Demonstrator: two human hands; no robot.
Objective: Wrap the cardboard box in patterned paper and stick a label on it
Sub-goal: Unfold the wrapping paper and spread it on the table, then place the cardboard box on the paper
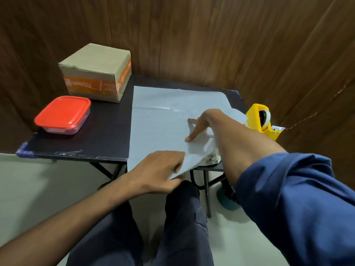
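Observation:
The wrapping paper (163,120) lies white side up over the right half of the small black table (107,135). Its near right part is folded over, and a strip of its printed side shows under the fold. My left hand (159,169) pinches the near edge of that fold at the table's front. My right hand (201,124) presses fingers down on the folded part, partly tucked into it. The cardboard box (96,72), brown with orange print, stands at the table's far left corner, apart from both hands.
A clear food container with a red lid (63,114) sits on the left of the table, in front of the box. A yellow tape dispenser (263,120) stands at the table's right edge. Wood-panelled walls close in behind and to the right. My knees are under the front edge.

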